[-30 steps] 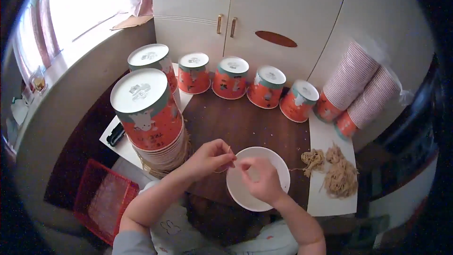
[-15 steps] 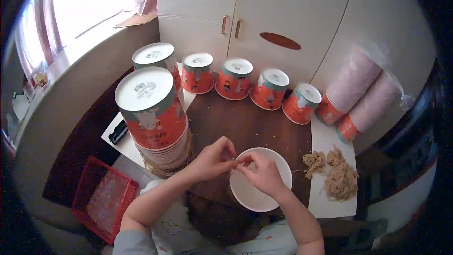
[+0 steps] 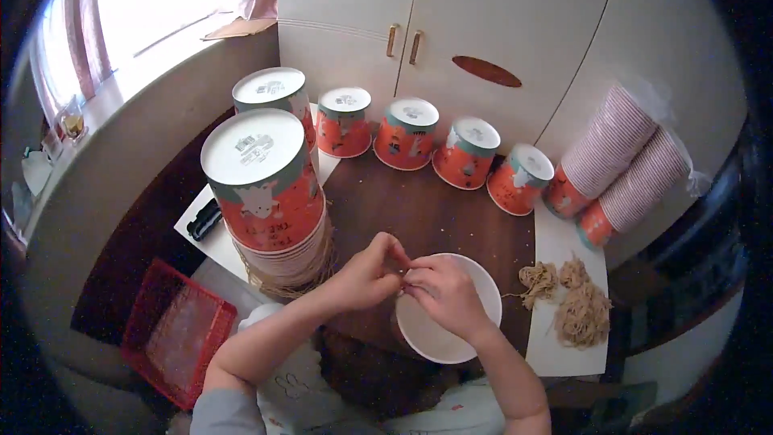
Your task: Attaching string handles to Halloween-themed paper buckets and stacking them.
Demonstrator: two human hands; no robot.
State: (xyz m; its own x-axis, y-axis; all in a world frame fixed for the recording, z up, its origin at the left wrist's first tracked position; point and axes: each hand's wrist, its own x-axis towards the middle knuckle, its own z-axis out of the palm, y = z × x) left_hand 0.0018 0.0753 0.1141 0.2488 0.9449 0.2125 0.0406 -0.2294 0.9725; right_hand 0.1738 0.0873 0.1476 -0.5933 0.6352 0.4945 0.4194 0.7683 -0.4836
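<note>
A round paper bucket [image 3: 451,338] with a white inside stands mouth up at the near edge of the brown table. My left hand [image 3: 372,274] and my right hand [image 3: 448,294] meet over its left rim, fingertips pinched together. Something small and pale shows between the fingers, too small to make out. A thin strand of twine reaches the bucket's right rim from the tan twine bundle [image 3: 538,278]. Left of my left hand stands a tall stack of orange and green buckets [image 3: 270,209], upside down, with twine hanging around its lower part.
Several upturned orange buckets [image 3: 407,141] line the back of the table. Two long bucket stacks in clear plastic [image 3: 644,181] lean at the right. A larger twine heap [image 3: 584,314] lies on a white board. At left are a black stapler-like tool [image 3: 204,221] and a red basket [image 3: 217,338].
My right hand has turned slightly and its fingers have closed in against the left hand's fingertips. The whole view has shifted a little; buckets and twine stay in place.
</note>
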